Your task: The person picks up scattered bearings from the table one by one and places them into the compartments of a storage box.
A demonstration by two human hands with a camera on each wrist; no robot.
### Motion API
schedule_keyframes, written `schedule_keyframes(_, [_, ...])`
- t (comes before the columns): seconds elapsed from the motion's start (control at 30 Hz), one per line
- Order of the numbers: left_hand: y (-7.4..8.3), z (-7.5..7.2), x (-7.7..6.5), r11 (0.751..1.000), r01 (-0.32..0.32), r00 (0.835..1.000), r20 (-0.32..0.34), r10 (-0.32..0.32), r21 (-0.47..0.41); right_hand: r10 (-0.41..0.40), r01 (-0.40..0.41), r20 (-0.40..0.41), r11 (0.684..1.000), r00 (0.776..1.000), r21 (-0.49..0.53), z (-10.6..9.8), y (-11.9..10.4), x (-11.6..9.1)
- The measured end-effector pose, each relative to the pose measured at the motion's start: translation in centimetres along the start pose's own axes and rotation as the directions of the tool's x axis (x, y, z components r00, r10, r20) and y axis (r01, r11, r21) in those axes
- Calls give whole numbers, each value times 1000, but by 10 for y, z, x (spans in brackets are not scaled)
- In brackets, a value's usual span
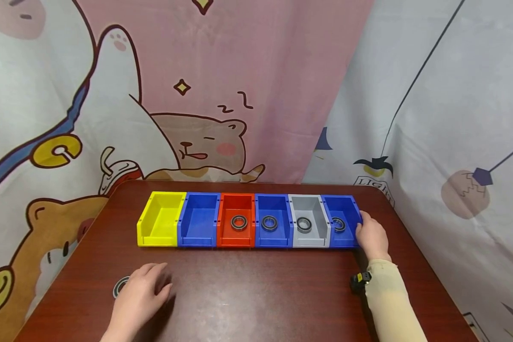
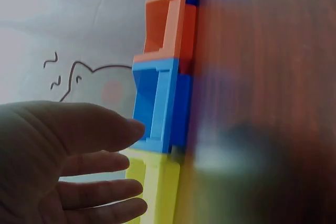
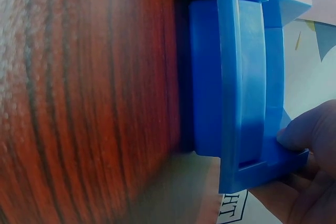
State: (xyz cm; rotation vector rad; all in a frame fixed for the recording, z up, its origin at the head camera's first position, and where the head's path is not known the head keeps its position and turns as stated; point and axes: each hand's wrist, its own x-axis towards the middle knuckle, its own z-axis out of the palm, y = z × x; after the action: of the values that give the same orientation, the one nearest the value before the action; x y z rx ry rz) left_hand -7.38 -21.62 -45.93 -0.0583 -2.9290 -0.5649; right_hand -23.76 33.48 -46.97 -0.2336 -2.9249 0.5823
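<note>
My right hand (image 1: 373,237) pinches the outer side wall of the rightmost blue bin (image 1: 344,205). In the right wrist view its thumb (image 3: 302,132) lies over the wall's edge, with the other fingers outside. That bin holds a ball bearing (image 1: 338,224). My left hand (image 1: 138,297) is over the table's left part, its fingers loosely spread and nothing between fingers and thumb. Beside it a bearing (image 1: 119,286) lies on the table, partly hidden by the hand. More bearings sit in the red bin (image 1: 237,204), the middle blue bin (image 1: 272,204) and the grey bin (image 1: 306,205), one in each.
The bins stand side by side in one row across the brown table (image 1: 256,294). At the left end are a yellow bin (image 1: 166,211) and another blue bin (image 1: 201,211), with no bearing seen inside. A printed curtain (image 1: 282,95) hangs behind the table and along its sides.
</note>
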Motion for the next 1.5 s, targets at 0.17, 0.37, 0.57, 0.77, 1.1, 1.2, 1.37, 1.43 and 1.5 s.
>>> schedule_keyframes(0.17, [-9, -3, -11, 987, 162, 983, 80, -163, 26, 0, 0, 2, 1000, 1000, 2, 1, 3, 2])
schedule_keyframes(0.37, [-20, -4, -21, 958, 285, 954, 86, -288, 42, 2, -2, -2, 1000, 1000, 3, 2, 4, 2])
schedule_keyframes(0.57, [-30, -1, -30, 921, 384, 914, 119, -389, 59, -2, 2, 0, 1000, 1000, -1, 1, 2, 1])
schedule_keyframes(0.77, [-36, 8, -36, 881, 471, 877, 85, -473, 50, -6, 6, 2, 1000, 1000, 1, 1, 2, 1])
schedule_keyframes(1.1, [-39, 16, -39, 870, 493, 869, 40, -494, 26, -2, 2, -1, 1000, 1000, 5, 0, 2, 1])
schedule_keyframes(1.2, [-40, 14, -37, 873, 486, 870, 74, -488, 41, -4, 4, -3, 1000, 1000, 4, 1, 2, 1])
schedule_keyframes(1.37, [-43, 10, -33, 886, 461, 876, 134, -464, 53, -3, 3, -2, 1000, 1000, 4, 1, 2, 2])
schedule_keyframes(1.43, [-44, 10, -31, 883, 466, 869, 161, -469, 55, -1, 1, 1, 1000, 1000, 5, 1, 2, 1])
schedule_keyframes(1.5, [-44, 10, -29, 876, 480, 858, 178, -482, 55, 1, -1, 3, 1000, 1000, 4, 1, 2, 1])
